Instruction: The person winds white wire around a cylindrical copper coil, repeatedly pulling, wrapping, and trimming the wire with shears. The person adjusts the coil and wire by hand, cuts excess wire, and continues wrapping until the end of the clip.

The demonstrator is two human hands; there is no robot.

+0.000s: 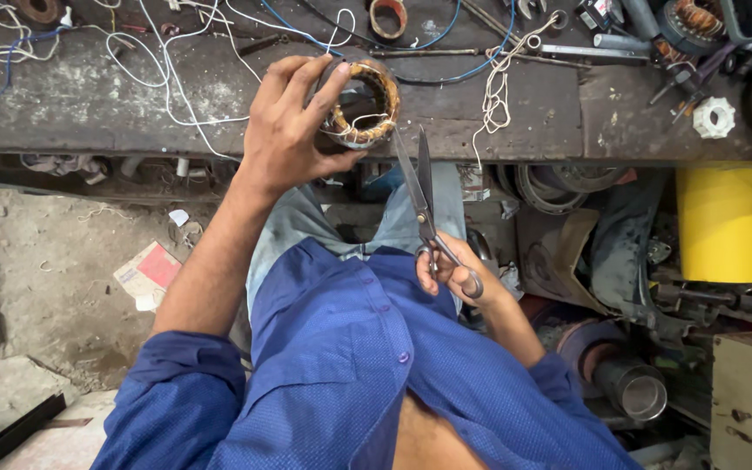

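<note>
Copper-wound coil ring [361, 104] clamped in left hand [285, 130], right hand [450, 271] gripping scissors [424, 204] just below, blades slightly parted

The far tabletop [89, 104] offers bare room at its left half, crossed only by loose white wires [167, 78]. The left hand [293, 122] with the wound coil ring [365, 104] blocks the middle. Right of it, a hanging string [493, 96] and scattered tools [585, 48] crowd the far right, with a white gear-shaped knob [714, 117] near the edge. Between the two hands the open scissors [424, 204] stand in the way. Near right, a yellow roll [728, 224] and metal cylinder [637, 392] close the passage.
</note>
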